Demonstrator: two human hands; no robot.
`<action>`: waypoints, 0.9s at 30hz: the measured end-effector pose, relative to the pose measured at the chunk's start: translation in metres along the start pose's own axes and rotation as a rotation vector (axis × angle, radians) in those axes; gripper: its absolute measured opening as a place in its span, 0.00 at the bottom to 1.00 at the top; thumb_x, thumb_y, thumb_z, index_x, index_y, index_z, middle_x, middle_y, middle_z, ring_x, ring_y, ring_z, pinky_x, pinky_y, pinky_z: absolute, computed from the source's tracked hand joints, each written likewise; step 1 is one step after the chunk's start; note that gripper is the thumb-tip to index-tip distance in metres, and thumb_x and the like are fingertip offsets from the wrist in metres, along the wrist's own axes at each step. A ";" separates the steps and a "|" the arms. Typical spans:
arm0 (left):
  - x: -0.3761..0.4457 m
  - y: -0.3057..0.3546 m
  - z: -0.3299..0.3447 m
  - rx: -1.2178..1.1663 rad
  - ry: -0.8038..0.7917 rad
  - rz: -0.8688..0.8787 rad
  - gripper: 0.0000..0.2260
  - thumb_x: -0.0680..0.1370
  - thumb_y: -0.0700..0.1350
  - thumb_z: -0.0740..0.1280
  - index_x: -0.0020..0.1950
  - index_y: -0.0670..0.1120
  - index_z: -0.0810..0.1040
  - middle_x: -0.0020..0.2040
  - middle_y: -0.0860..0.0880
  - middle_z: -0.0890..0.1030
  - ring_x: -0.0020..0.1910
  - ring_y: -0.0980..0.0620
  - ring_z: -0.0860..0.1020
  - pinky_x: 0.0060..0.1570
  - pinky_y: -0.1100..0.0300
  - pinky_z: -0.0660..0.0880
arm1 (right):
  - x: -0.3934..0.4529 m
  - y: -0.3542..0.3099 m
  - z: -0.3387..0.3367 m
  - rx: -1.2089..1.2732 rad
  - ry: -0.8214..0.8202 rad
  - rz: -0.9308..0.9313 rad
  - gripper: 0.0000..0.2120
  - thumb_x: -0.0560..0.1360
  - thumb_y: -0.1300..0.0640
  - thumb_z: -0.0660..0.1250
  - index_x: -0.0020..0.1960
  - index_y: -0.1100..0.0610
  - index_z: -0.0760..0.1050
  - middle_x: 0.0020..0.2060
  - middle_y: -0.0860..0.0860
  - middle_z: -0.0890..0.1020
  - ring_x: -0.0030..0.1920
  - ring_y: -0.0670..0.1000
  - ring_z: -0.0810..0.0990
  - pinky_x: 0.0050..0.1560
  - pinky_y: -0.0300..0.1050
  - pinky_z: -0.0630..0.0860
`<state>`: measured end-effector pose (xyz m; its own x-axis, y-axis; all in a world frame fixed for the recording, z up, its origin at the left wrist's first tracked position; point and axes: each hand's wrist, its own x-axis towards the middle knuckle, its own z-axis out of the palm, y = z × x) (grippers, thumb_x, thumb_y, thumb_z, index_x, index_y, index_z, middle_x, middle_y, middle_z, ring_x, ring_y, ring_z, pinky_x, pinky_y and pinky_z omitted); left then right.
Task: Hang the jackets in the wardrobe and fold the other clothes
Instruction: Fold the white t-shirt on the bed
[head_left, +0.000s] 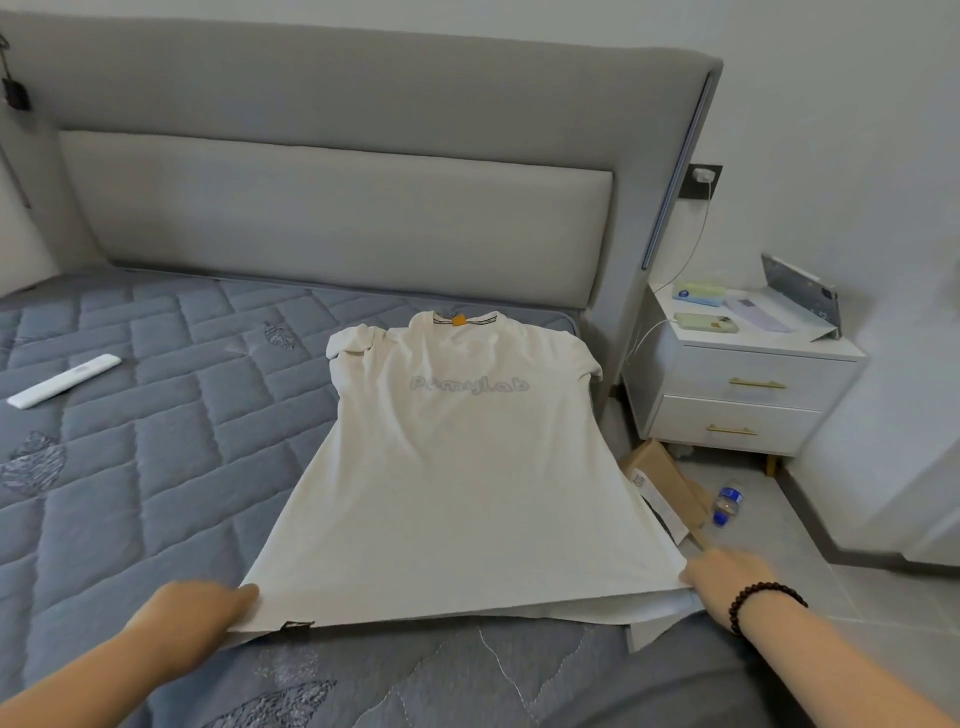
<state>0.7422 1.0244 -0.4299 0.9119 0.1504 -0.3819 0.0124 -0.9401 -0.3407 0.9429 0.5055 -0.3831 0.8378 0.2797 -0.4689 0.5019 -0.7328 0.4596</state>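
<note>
Grip: left hand (195, 605), right hand (724, 582) pinch hem corners | white cotton T-shirt (462, 467) flat on quilted mattress (130, 441)

Matt white cloth T-shirt (467, 467) on quilted fabric mattress (130, 467).

Both forearms run off the bottom edge. The left hand (200, 605) is smeared with blur, so its fingers at the t-shirt (462, 467) hem can't be made out. The right hand (722, 582) is blurred too. The shirt's grey lettering is too soft to read. The shirt hides part of the cardboard box (662, 483).
</note>
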 end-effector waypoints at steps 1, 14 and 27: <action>-0.001 -0.001 -0.003 -0.032 -0.011 -0.008 0.16 0.80 0.53 0.55 0.68 0.56 0.65 0.61 0.52 0.78 0.60 0.49 0.77 0.55 0.58 0.71 | 0.002 -0.001 -0.002 0.000 0.008 0.012 0.14 0.79 0.63 0.56 0.60 0.55 0.76 0.57 0.52 0.79 0.57 0.52 0.78 0.55 0.42 0.73; 0.106 0.035 -0.080 -0.661 0.144 0.042 0.12 0.81 0.56 0.57 0.41 0.52 0.70 0.41 0.54 0.78 0.41 0.54 0.77 0.41 0.61 0.73 | 0.053 -0.035 -0.019 0.300 -0.103 0.117 0.08 0.76 0.59 0.56 0.45 0.51 0.72 0.54 0.50 0.80 0.53 0.49 0.79 0.49 0.39 0.75; 0.345 0.145 -0.143 -0.639 0.206 -0.092 0.26 0.82 0.58 0.45 0.79 0.53 0.49 0.80 0.46 0.44 0.79 0.46 0.41 0.74 0.40 0.42 | 0.217 0.008 -0.037 1.468 0.176 0.371 0.11 0.76 0.60 0.60 0.42 0.49 0.78 0.45 0.46 0.81 0.44 0.45 0.76 0.40 0.33 0.70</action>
<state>1.1175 0.8965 -0.4878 0.9543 0.2367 -0.1822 0.2761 -0.9319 0.2351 1.1363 0.5830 -0.4534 0.9319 -0.0627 -0.3572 -0.2976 -0.6953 -0.6543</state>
